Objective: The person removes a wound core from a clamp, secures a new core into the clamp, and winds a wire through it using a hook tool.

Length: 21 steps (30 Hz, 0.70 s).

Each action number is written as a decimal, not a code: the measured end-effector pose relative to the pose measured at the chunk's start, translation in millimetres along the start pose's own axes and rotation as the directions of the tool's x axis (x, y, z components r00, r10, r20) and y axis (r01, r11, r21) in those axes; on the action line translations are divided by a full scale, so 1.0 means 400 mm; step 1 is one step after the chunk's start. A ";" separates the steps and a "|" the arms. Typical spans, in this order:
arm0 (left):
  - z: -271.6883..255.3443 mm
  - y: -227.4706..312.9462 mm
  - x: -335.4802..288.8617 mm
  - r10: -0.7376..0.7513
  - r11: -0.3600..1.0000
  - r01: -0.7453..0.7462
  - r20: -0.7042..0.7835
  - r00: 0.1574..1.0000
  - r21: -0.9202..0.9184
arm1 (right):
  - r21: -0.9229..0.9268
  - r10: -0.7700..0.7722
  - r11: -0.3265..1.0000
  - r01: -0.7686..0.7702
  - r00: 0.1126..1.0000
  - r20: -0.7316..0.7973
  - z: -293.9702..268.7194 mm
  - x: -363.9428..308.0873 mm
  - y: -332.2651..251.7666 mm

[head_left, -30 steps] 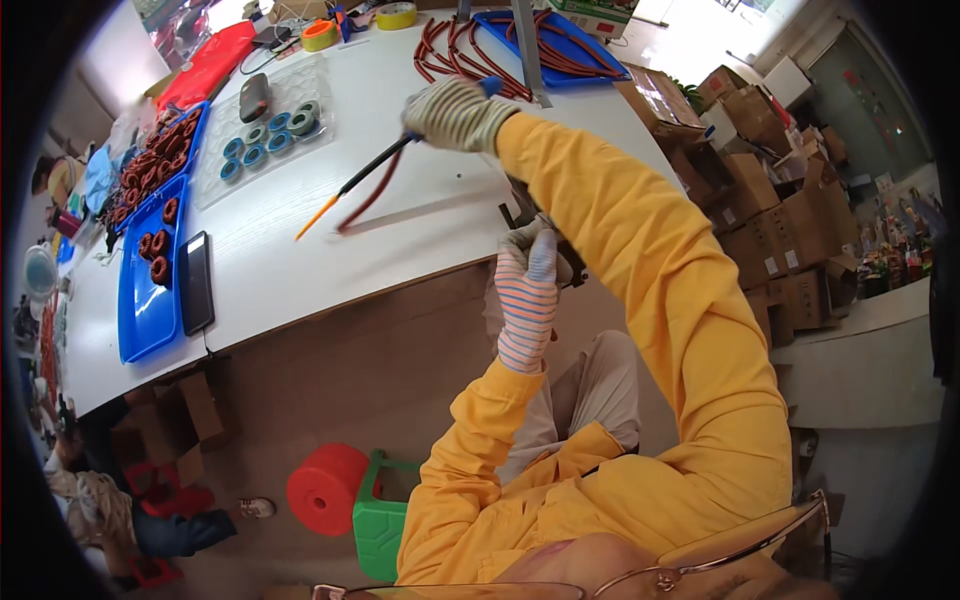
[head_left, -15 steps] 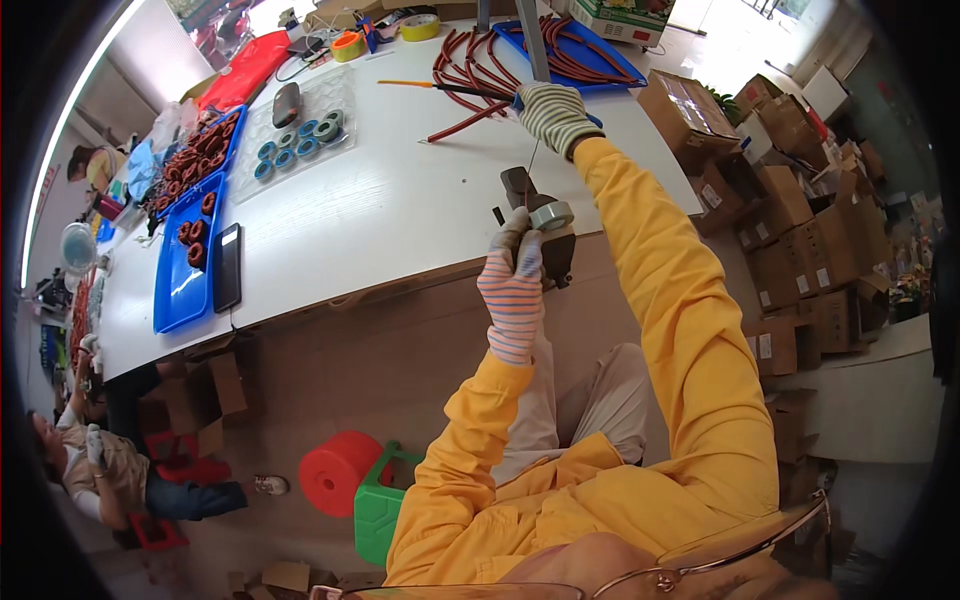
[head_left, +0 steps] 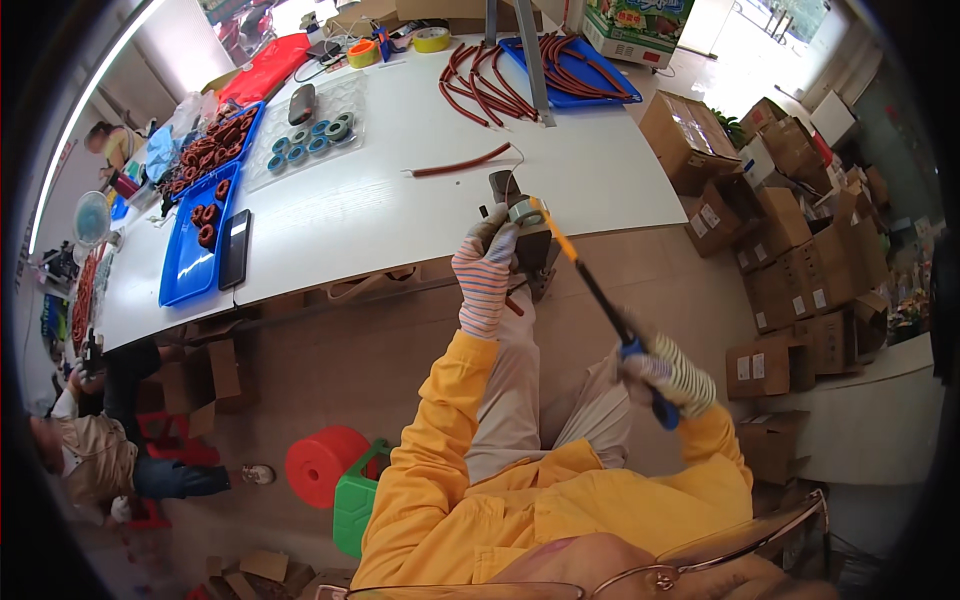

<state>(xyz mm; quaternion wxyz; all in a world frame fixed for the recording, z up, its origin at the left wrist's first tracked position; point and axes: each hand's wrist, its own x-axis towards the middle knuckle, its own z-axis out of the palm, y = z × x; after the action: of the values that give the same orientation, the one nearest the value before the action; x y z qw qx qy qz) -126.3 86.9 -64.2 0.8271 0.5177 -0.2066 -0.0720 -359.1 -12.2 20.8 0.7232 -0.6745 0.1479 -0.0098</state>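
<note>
As the right grip [head_left: 662, 372] clasps the tool's handle [head_left: 632, 348], the left grip [head_left: 485, 262] seemingly pinches the ring [head_left: 524, 211].

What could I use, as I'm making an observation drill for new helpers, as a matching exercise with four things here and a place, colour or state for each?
Column one:
1. Black phone
2. Right hand
3. Long tool's tip
4. Left hand

Column two:
A. orange
B. gloved, beside a grey roll
C. lying beside a blue tray
D. closed around a blue handle

Pairs: 1-C, 2-D, 3-A, 4-B
</note>
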 end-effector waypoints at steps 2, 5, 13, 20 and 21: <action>0.000 -0.005 0.002 0.009 0.996 -0.006 0.028 1.000 -0.093 | 0.281 -0.043 0.959 0.042 0.999 -0.004 0.025 -0.035 0.024; -0.001 -0.007 0.003 0.068 0.994 -0.065 0.033 0.997 -0.089 | 0.282 0.200 0.940 -0.190 0.980 -0.004 0.026 -0.037 -0.001; 0.002 0.001 0.002 -0.057 0.998 0.057 -0.010 0.998 -0.014 | 0.624 0.300 0.692 -0.364 0.930 0.211 -0.003 0.077 -0.097; 0.005 0.008 -0.001 -0.088 0.996 0.087 -0.034 0.996 -0.024 | 0.794 -0.066 0.042 -0.606 0.792 0.608 -0.064 0.126 0.027; 0.004 0.010 -0.003 -0.099 0.995 0.098 -0.035 0.994 -0.021 | 0.801 -0.090 0.041 -0.597 0.796 0.598 -0.056 0.117 0.051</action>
<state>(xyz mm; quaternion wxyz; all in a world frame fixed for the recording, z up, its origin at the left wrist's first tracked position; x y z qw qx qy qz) -128.5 87.6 -60.1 0.8309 0.5207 -0.1653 -0.1054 -323.1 -42.0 -9.5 0.9768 0.0525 0.0336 0.2049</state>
